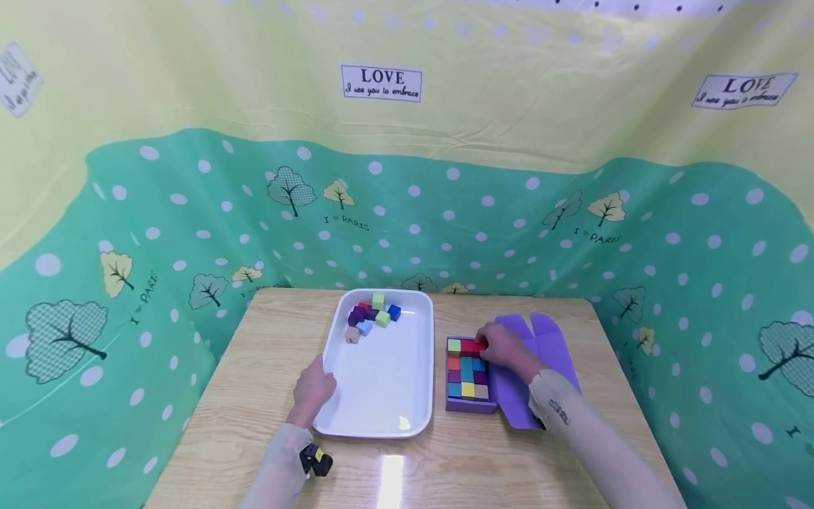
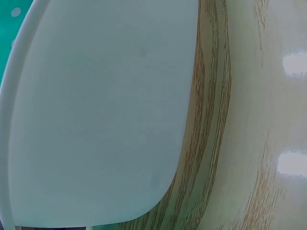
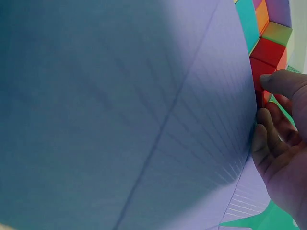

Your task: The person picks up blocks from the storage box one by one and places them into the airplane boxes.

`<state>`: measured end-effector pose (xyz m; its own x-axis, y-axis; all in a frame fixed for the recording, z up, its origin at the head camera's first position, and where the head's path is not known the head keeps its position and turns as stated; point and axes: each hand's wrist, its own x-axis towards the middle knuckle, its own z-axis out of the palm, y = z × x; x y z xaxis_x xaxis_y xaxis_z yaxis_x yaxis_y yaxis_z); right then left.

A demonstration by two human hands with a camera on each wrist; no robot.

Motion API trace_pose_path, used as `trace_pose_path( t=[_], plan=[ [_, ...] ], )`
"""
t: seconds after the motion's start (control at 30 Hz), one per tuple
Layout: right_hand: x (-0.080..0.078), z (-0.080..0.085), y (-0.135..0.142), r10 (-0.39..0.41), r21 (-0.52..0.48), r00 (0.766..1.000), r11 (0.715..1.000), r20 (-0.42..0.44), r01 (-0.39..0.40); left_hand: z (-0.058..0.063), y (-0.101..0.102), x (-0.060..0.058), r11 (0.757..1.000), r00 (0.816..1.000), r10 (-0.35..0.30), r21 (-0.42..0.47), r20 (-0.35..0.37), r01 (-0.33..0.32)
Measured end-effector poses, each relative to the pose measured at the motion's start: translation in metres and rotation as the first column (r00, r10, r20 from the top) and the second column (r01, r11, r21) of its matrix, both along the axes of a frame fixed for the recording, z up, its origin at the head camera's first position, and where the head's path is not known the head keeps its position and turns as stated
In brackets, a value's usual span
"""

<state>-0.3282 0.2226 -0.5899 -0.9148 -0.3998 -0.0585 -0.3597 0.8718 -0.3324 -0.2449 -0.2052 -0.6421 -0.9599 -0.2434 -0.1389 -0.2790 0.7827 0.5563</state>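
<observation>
At the right, a purple box (image 1: 471, 406) holds rows of coloured wooden cubes, with a light green cube (image 1: 453, 346) in its back left corner. My right hand (image 1: 505, 344) reaches over the box's back right corner and pinches a red cube (image 3: 258, 79) between thumb and fingers. Another red cube (image 3: 270, 51) sits beside it, as the right wrist view shows. My left hand (image 1: 314, 384) holds the left rim of a white tray (image 1: 381, 396); its fingertips are partly hidden. The left wrist view shows the tray's white surface but no hand.
Several loose cubes, among them a blue cube (image 1: 394, 312) and a beige cube (image 1: 352, 334), lie at the tray's back left. The box's purple lid (image 1: 553, 346) is folded out to the right, under my right forearm. A patterned curtain (image 1: 407, 212) stands behind the wooden table (image 1: 254, 353).
</observation>
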Motion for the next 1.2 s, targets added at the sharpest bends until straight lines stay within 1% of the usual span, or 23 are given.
trace_pose_path(
  t=[0.2, 0.37, 0.47, 0.6, 0.67, 0.73, 0.87, 0.93, 1.03, 1.13, 1.2],
  plan=[
    [0.002, 0.001, -0.001, -0.006, -0.023, 1.000, 1.000, 0.008, 0.006, 0.000, 0.000, 0.000, 1.000, 1.000, -0.001, 0.002, -0.002, 0.001],
    [0.000, 0.003, -0.004, -0.005, -0.045, 1.000, 0.999, 0.010, 0.006, 0.002, -0.001, 0.002, 1.000, 1.000, -0.003, 0.005, 0.003, 0.003],
    [-0.002, 0.010, -0.012, 0.008, -0.057, 1.000, 0.998, -0.003, -0.008, 0.003, -0.002, 0.002, 1.000, 1.000, -0.002, 0.006, 0.000, 0.002],
    [-0.003, 0.023, -0.033, 0.026, -0.090, 1.000, 0.996, -0.003, -0.026, 0.004, -0.001, 0.000, 1.000, 1.000, -0.004, 0.003, 0.006, 0.004],
    [-0.003, 0.027, -0.048, 0.045, -0.109, 0.999, 0.993, -0.006, -0.045, 0.003, 0.000, -0.001, 1.000, 1.000, -0.001, 0.001, 0.023, 0.001],
    [-0.005, 0.032, -0.066, 0.078, -0.129, 0.997, 0.988, -0.021, -0.080, 0.004, 0.001, -0.004, 1.000, 1.000, -0.001, 0.001, 0.023, 0.001],
    [-0.014, 0.039, -0.112, 0.148, -0.105, 0.987, 0.982, -0.064, -0.154, 0.006, 0.003, -0.010, 1.000, 1.000, -0.009, 0.016, 0.006, 0.009],
    [-0.017, 0.040, -0.139, 0.184, -0.092, 0.981, 0.978, -0.059, -0.189, 0.006, 0.003, -0.010, 1.000, 1.000, -0.009, 0.013, -0.006, 0.009],
    [-0.017, 0.035, -0.181, 0.239, -0.080, 0.971, 0.967, -0.022, -0.240, 0.005, 0.002, -0.007, 1.000, 1.000, 0.003, 0.010, -0.018, -0.003],
    [-0.012, 0.021, -0.219, 0.271, -0.051, 0.962, 0.961, 0.019, -0.270, 0.001, 0.002, -0.001, 1.000, 0.999, 0.007, -0.004, -0.035, -0.007],
    [-0.008, 0.011, -0.241, 0.285, -0.011, 0.957, 0.958, 0.048, -0.285, -0.002, 0.002, 0.004, 1.000, 0.999, 0.006, -0.008, -0.045, -0.006]
  ],
)
